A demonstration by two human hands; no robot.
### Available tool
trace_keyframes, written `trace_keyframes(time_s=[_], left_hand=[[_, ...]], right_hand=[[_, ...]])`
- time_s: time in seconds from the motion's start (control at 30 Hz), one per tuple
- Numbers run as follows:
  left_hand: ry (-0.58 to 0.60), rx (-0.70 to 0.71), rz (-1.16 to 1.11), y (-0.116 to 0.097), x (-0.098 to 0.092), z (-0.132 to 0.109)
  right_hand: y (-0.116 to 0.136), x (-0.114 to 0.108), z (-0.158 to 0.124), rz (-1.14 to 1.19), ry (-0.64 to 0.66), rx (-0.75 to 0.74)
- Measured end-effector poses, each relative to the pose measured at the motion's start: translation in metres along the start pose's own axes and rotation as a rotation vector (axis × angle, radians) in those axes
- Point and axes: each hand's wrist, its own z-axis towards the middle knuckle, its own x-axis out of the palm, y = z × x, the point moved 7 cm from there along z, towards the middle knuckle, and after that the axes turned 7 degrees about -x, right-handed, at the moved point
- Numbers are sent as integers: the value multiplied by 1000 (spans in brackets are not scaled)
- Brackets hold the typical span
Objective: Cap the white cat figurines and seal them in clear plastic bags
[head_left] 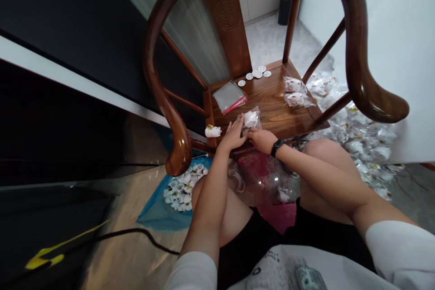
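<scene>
A small white figure in a clear plastic bag lies at the front edge of the wooden chair seat. My left hand rests beside the bag with its fingers stretched toward it, touching its left side. My right hand, with a black watch on the wrist, has its fingers curled against the bag's lower edge. A loose white figure sits at the seat's front left corner.
On the seat lie a stack of empty bags with red strips, several small white discs and two bagged figures. A pile of bagged figures covers the floor at right. A blue bag of loose figures lies at left.
</scene>
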Motion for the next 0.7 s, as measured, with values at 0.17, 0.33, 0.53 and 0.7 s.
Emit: trace_keyframes(time_s=[0.17,0.33,0.53,0.7], left_hand=[[39,-30,22,4,-4,-5],[63,-46,81,6,-3,-6],[74,-50,71,7,0,-5],[82,-61,81,7,0,-5]], right_hand=[[2,-7,0,-89,33,22],[20,-8,-3,-56,29,-3],[19,7,6,19,2,57],[7,12,11,51,-21,94]])
